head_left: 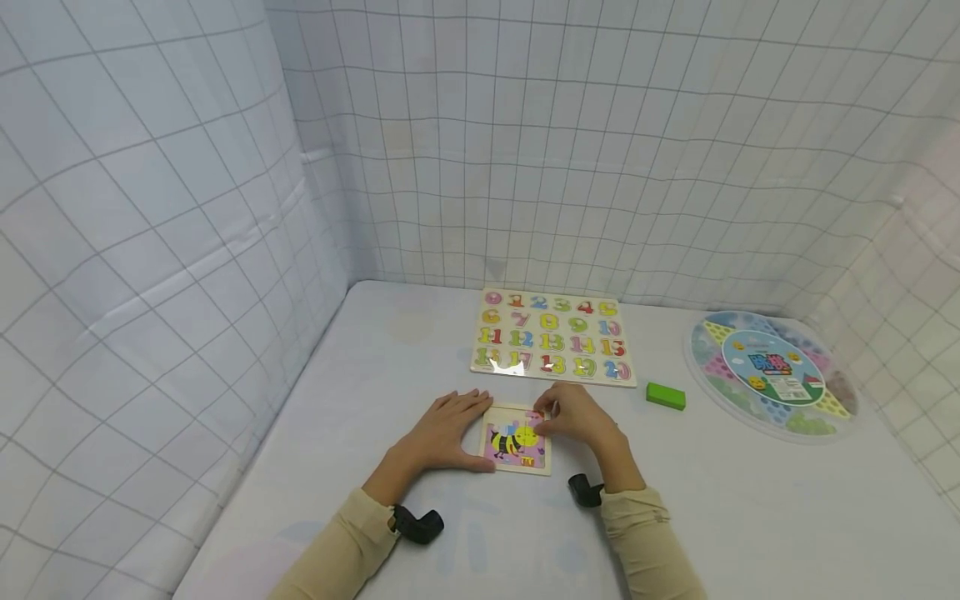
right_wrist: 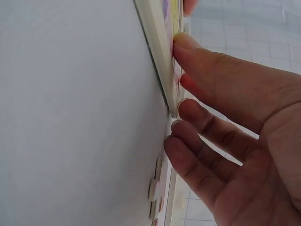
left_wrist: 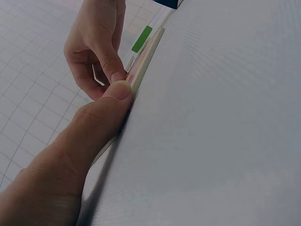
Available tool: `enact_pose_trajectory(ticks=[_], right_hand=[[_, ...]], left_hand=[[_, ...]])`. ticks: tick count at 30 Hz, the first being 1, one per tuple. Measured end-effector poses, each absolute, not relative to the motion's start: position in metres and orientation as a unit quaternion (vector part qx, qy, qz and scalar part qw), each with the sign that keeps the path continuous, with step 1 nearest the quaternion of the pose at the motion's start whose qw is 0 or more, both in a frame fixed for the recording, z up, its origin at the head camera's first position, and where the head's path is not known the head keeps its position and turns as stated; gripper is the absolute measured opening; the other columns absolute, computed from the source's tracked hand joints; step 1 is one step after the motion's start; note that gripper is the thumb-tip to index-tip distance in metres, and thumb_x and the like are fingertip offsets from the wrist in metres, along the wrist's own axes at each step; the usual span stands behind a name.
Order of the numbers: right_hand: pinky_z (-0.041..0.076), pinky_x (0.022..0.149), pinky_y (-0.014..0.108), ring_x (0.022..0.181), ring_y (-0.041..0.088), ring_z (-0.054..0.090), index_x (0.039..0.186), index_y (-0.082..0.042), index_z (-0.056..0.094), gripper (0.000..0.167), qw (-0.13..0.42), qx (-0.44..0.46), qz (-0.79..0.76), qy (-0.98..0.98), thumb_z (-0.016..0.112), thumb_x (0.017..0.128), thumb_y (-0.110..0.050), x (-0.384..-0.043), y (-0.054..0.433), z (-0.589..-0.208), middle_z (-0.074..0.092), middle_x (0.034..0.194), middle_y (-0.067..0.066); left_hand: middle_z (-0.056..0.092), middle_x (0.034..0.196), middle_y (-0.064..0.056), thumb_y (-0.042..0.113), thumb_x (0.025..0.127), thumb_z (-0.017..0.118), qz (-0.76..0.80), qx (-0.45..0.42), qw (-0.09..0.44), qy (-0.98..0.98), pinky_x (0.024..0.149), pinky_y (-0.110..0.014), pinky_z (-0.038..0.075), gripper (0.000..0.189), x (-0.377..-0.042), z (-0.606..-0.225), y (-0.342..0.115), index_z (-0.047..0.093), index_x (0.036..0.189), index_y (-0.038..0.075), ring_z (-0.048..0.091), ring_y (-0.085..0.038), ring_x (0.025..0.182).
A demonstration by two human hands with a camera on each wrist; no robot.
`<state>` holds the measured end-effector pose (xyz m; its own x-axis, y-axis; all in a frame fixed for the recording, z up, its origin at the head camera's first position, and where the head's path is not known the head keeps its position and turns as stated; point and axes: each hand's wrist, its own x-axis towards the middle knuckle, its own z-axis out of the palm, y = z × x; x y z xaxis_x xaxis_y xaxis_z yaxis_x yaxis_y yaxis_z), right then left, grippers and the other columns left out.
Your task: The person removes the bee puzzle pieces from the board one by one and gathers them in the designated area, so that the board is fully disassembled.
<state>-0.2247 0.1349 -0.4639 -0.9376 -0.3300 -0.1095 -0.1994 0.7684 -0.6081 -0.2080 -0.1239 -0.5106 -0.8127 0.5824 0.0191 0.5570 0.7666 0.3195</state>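
Observation:
A small square wooden jigsaw puzzle [head_left: 517, 442] with a yellow-and-black bee on pink lies flat in its pale frame, with bare wood along its upper left. My left hand [head_left: 450, 433] is spread along its left side, the thumb on the lower left edge and the fingers at the upper left corner. Over the upper right part, my right hand [head_left: 577, 417] pinches a pink puzzle piece [head_left: 535, 416] between thumb and bent index finger. In the right wrist view, its thumb [right_wrist: 188, 42] touches the picture face while the other fingers hang beside the frame; fingers partly hide the piece.
Behind the puzzle lies a wooden number board [head_left: 553, 337] with colourful numerals. A green block [head_left: 665, 396] sits to its right. Farther right is a round, clear-wrapped game board [head_left: 772, 375]. Grid-patterned cloth walls [head_left: 525, 150] enclose the white table at the back and sides.

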Motion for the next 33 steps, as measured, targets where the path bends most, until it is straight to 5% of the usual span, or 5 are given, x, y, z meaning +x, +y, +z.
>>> enact_pose_trajectory(ticks=[33], right_hand=[[0.049, 0.069, 0.027, 0.076, 0.014, 0.055, 0.097, -0.010, 0.076, 0.025, 0.118, -0.135, -0.308, 0.934, 0.084, 0.073, -0.009, -0.2226, 0.1341, -0.4581, 0.067, 0.088, -0.003]], left_hand=[[0.030, 0.161, 0.002, 0.081, 0.069, 0.061, 0.161, 0.302, 0.043, 0.939, 0.123, -0.047, 0.018, 0.110, -0.2105, -0.5139, -0.1240, 0.030, 0.154, 0.019, 0.025, -0.018, 0.150]])
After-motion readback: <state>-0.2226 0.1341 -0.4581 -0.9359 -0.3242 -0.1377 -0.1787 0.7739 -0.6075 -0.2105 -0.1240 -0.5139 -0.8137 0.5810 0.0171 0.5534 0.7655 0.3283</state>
